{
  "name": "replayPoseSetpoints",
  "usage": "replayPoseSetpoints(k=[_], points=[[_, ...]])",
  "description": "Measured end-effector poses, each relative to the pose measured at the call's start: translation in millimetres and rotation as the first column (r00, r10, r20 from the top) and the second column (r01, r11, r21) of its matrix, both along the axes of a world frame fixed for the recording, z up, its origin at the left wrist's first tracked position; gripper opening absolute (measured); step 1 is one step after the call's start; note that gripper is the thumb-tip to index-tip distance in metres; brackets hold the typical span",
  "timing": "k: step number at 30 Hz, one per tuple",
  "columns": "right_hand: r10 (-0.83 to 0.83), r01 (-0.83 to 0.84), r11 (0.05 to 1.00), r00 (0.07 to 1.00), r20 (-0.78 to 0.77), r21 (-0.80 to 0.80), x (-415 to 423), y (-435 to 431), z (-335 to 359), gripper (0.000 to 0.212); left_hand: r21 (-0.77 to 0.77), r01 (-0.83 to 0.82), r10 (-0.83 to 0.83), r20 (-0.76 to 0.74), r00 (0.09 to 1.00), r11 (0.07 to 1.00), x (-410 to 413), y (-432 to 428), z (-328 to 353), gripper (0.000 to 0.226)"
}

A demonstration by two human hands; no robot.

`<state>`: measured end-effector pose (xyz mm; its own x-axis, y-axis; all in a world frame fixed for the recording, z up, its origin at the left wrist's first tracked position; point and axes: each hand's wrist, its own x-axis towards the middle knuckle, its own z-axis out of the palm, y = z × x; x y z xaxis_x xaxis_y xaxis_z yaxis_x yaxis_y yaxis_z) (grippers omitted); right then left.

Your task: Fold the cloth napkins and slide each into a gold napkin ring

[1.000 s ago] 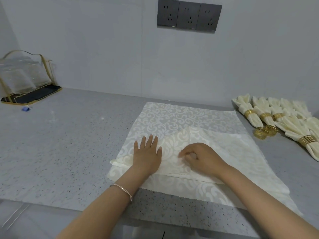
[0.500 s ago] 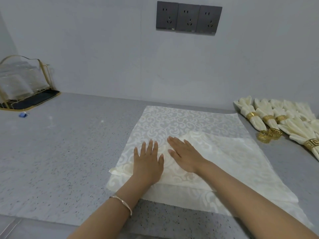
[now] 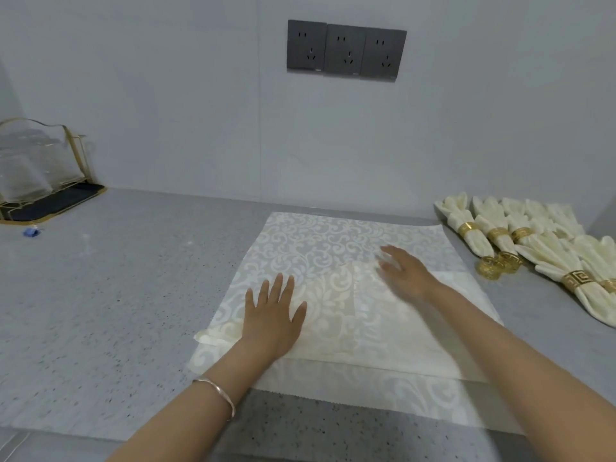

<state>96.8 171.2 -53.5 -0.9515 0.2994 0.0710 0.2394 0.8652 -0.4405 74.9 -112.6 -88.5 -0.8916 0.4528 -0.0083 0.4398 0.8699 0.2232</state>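
I see 1 napkin (image 3: 333, 241) spread on the grey counter (image 3: 100, 295), its near part folded up into a 2nd layer. L hand (image 3: 271, 316) lies flat on the napkin's near-left part, fingers straight, gripping nothing. R hand (image 3: 405, 275) is also flat on the folded layer, fingers extended, blurred, nothing held.

Right of the napkin are 2 loose gold rings (image 3: 498, 265) side by side. Just past them is a pile of finished napkins (image 3: 546, 251): I count 4 ringed, w/ a 5th ring cut by the frame edge.

On the wall behind the napkin are 3 dark sockets (image 3: 346, 50) in a row. Far left of the napkin is 1 gold wire rack (image 3: 40, 168) on a dark tray, holding clear glasses, count unclear.
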Motion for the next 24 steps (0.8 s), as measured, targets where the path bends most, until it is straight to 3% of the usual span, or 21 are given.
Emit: replayPoseSetpoints(k=[6, 15, 20, 22, 24], points=[[-0.09, 0.071, 0.996, 0.899, 0.428, 0.06, 34.7, 78.1, 20.2, 0.069, 0.065, 0.061, -0.062, 0.016, 0.998, 0.996, 3.3, 31.5, 9.4, 0.066], [-0.14, 0.098, 0.989, 0.871, 0.471, 0.113, 27.9, 90.4, 35.5, 0.084, -0.033, -0.011, 0.011, -0.01, 1.0, 0.999, 17.4, 62.4, -3.4, 0.07], [-0.193, 0.139, 0.98, 0.838, 0.51, 0.142, 25.0, 98.6, 35.3, 0.11, -0.06, -0.017, 0.018, 0.015, 1.0, 0.998, 18.4, 64.5, -0.8, 0.071], [-0.197, 0.14, 0.979, 0.841, 0.503, 0.149, 30.4, 98.4, 36.1, 0.105, -0.066, -0.019, 0.021, 0.021, 1.0, 0.998, 19.6, 64.7, -0.6, 0.072], [-0.227, 0.134, 0.965, 0.859, 0.458, 0.226, 40.4, 100.8, 41.6, 0.086, -0.064, -0.021, 0.022, 0.022, 1.0, 0.998, 20.0, 65.2, 0.4, 0.074]])
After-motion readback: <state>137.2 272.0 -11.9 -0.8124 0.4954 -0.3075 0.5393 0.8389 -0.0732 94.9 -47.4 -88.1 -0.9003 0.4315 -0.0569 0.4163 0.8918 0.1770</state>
